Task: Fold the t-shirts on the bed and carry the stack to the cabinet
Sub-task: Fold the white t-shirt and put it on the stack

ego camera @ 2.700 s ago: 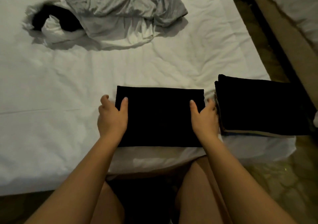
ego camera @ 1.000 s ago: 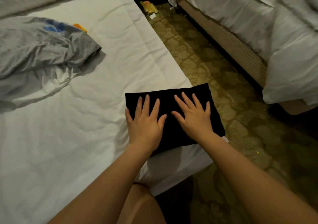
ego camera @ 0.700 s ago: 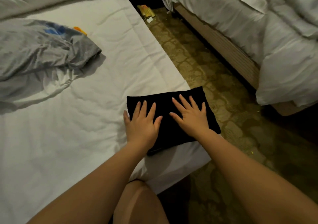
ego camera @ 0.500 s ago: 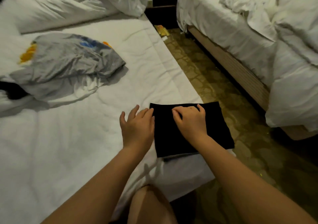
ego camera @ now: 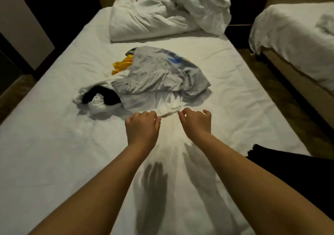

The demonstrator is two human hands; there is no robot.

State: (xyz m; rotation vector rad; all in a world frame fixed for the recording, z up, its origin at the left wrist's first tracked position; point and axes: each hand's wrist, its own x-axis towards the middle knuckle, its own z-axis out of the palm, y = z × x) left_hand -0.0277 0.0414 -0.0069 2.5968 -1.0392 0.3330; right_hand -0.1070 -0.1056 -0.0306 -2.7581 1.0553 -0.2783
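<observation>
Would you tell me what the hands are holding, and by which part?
It cannot be told: the left hand and right hand curl at the near edge of the white t-shirt, but no clear grip shows.

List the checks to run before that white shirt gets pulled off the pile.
1. Hands at the hem: ok. Left hand and right hand sit at the near edge of the white shirt.
2. Grip secured: cannot tell. Fingers are curled, but their contact with the cloth is hidden.
3. Shirt free to slide: not ok. The grey shirt lies across it.
4. Room to fold: ok. Flat sheet shows nearer than the pile.
5. Black stack out of the way: ok, at the bed's right edge.
</observation>
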